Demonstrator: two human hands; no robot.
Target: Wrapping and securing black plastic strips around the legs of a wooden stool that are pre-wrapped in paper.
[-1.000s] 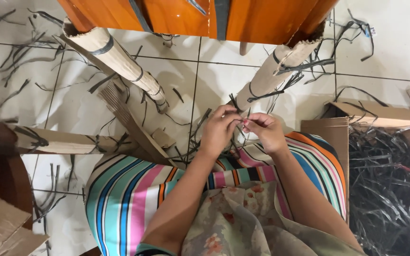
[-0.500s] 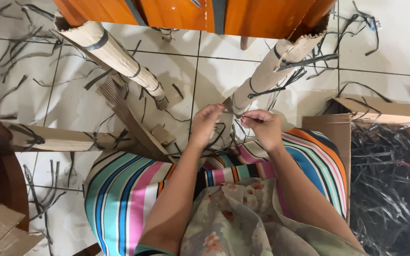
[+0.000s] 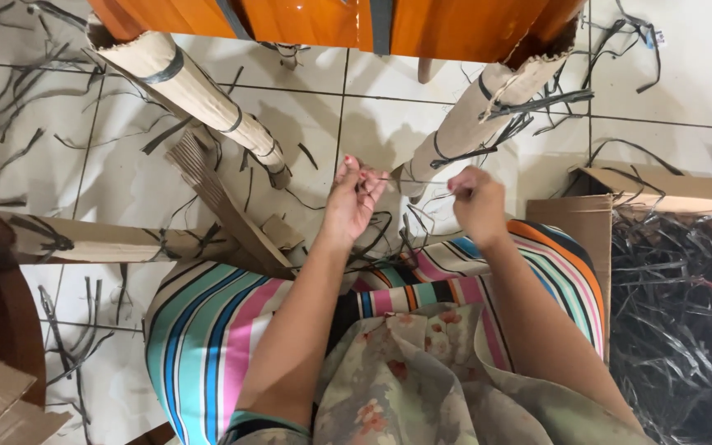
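Observation:
My left hand (image 3: 351, 200) and my right hand (image 3: 476, 201) are held apart above my striped lap, each pinching one end of a thin dark strip (image 3: 412, 180) stretched taut between them. Behind the strip stands a furniture leg wrapped in cardboard (image 3: 471, 124) and tied with black strips. A second cardboard-wrapped leg (image 3: 195, 95) slants at the left. More dark strips hang loose under my left hand over my knee.
An orange wooden piece of furniture (image 3: 323, 18) spans the top. An open cardboard box (image 3: 611, 222) full of black strips sits at the right. Another wrapped leg (image 3: 100, 241) lies at the left; corrugated cardboard scraps (image 3: 216, 194) and loose strips litter the white tiled floor.
My hands were close together working at the strip; now they have drawn apart, pulling it taut. The view has shifted slightly nearer.

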